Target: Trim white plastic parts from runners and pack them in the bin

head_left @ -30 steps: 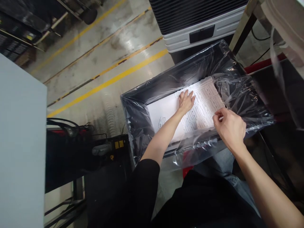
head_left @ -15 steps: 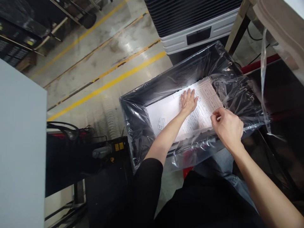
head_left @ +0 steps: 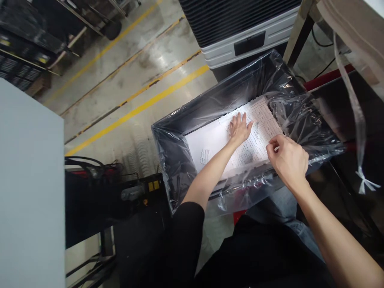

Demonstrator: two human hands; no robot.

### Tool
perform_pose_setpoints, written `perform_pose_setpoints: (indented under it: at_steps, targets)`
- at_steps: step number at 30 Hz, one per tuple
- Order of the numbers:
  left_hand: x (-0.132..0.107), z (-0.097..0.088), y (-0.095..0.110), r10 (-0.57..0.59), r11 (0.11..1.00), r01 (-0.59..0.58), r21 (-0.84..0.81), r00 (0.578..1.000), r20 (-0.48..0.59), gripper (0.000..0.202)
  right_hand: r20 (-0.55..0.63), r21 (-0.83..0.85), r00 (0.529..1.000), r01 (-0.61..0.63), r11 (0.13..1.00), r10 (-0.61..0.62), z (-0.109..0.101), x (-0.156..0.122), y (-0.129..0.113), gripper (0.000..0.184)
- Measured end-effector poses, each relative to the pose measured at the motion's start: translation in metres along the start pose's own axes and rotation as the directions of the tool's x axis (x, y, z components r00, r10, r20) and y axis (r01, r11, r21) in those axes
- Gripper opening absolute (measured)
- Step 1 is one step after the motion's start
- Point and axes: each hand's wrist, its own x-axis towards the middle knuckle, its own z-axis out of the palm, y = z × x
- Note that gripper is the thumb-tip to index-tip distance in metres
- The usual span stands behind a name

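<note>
My left hand (head_left: pixel 240 130) lies with fingers spread on a white sheet-like layer (head_left: pixel 264 120) covered in rows of thin dark lines. This layer rests low inside a black rectangular bin (head_left: pixel 222 96) lined with clear plastic film (head_left: pixel 300 116). Toward its left end the white surface is plain, with one small patch of dark marks (head_left: pixel 205 156). My right hand (head_left: pixel 289 160) is closed in a pinch above the near right corner of the layer, by the liner. What its fingertips hold, if anything, is hidden.
Beyond the bin stands a ribbed black and grey crate stack (head_left: pixel 237 44). A pale panel (head_left: pixel 30 180) fills the left edge, with dark machinery (head_left: pixel 135 196) beside it. A plastic strip (head_left: pixel 357 116) hangs at right. Yellow lines (head_left: pixel 141 112) cross the floor.
The hanging plastic strip has swung to the right, its knotted end now showing. Both hands keep nearly the same place and pose; the whole view has shifted slightly.
</note>
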Motion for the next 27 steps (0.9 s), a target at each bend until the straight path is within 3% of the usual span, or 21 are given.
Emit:
perform_pose_setpoints:
  at_steps: [3,6,8,10,12,16,27]
  targets:
    - [-0.022,-0.03,-0.052,-0.152,0.986,0.147,0.084,0.987,0.053,0.075,0.001,0.013,1.0,0.0,1.0,0.0,0.001,0.0,0.001,0.019]
    - [-0.05,-0.056,-0.12,-0.336,0.933,0.305,0.192,0.928,0.161,0.089,-0.005,0.026,1.0,0.008,1.0,-0.008,0.002,0.0,0.002,0.02]
    - [-0.069,-0.06,-0.156,-0.389,0.911,0.335,0.239,0.891,0.233,0.079,-0.008,0.028,1.0,0.005,1.0,-0.005,0.003,-0.001,0.002,0.02]
    - [-0.084,-0.055,-0.177,-0.398,0.907,0.332,0.258,0.875,0.275,0.064,-0.005,0.025,1.0,0.005,1.0,-0.005,0.003,-0.001,0.003,0.02]
    - [-0.094,-0.043,-0.184,-0.397,0.907,0.328,0.264,0.876,0.275,0.055,-0.002,0.019,1.0,0.013,1.0,-0.012,0.003,-0.001,0.003,0.02]
    - [-0.099,-0.026,-0.176,-0.412,0.893,0.349,0.285,0.888,0.202,0.054,-0.01,0.002,0.999,0.032,0.999,-0.032,0.005,0.0,0.004,0.02]
    - [-0.108,-0.022,-0.164,-0.408,0.877,0.36,0.318,0.907,0.1,0.055,0.002,-0.002,1.0,0.023,1.0,-0.023,0.003,0.0,0.003,0.02]
